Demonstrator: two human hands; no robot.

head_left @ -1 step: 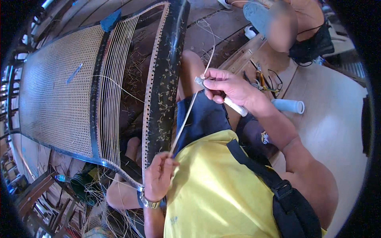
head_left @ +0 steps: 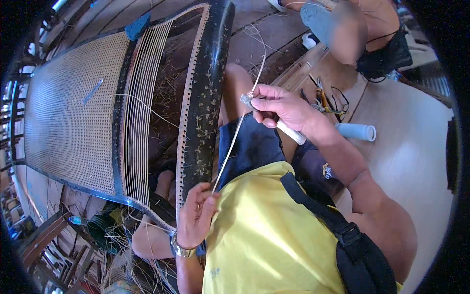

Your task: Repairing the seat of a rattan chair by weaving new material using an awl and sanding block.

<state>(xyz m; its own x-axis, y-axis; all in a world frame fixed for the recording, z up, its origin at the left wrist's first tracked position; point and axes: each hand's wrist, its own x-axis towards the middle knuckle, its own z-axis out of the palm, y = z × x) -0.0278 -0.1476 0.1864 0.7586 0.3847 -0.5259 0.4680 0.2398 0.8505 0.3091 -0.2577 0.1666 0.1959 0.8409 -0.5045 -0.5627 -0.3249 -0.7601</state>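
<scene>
The right hand (head_left: 286,110) grips a white-handled tool (head_left: 274,122) and pinches one cane strand (head_left: 232,142), which runs down to the pinching left hand (head_left: 196,215). The step seems to be caning – threading the strand beside the black chair frame (head_left: 203,98). Next it likely needs keeping the strand taut and aiming for one rail hole.

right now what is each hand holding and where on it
The right hand grips a white-handled tool near its tip and pinches the cane strand there. The left hand pinches the strand's lower end.

Sunlit pale floor (head_left: 416,161) at right, dark wooden boards (head_left: 274,44) above; a seated person (head_left: 364,29) occupies the top-right corner.
</scene>
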